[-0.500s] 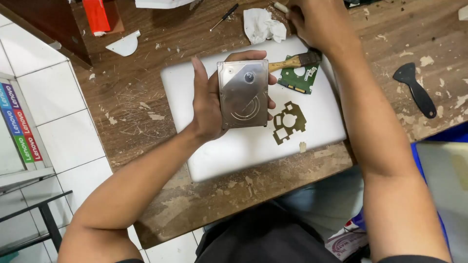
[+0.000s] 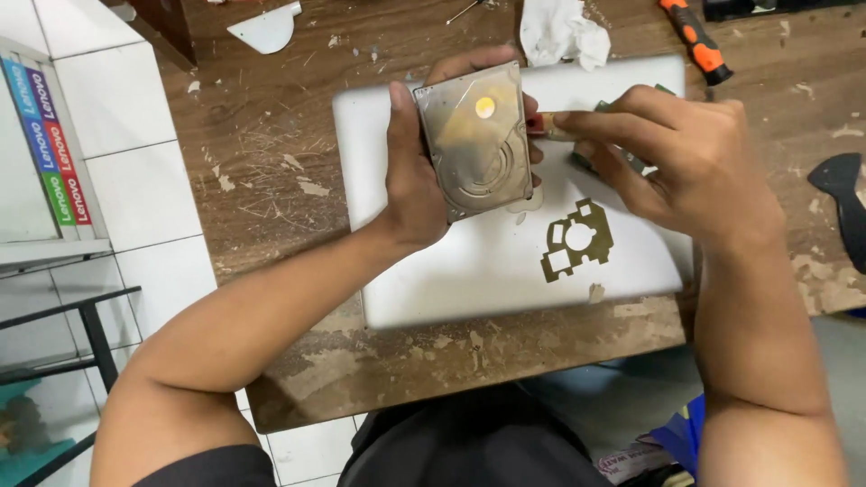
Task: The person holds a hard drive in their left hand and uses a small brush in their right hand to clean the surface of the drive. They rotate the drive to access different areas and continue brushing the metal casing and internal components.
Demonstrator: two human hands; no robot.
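Two closed hands (image 2: 415,171) (image 2: 686,162): metal drive (image 2: 474,144), small tool (image 2: 546,126).

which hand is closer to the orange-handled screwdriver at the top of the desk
Right. The right hand lies just below the orange-handled screwdriver, pinching a small tool. The left hand is farther off to the left, gripping the metal hard drive over the white board.
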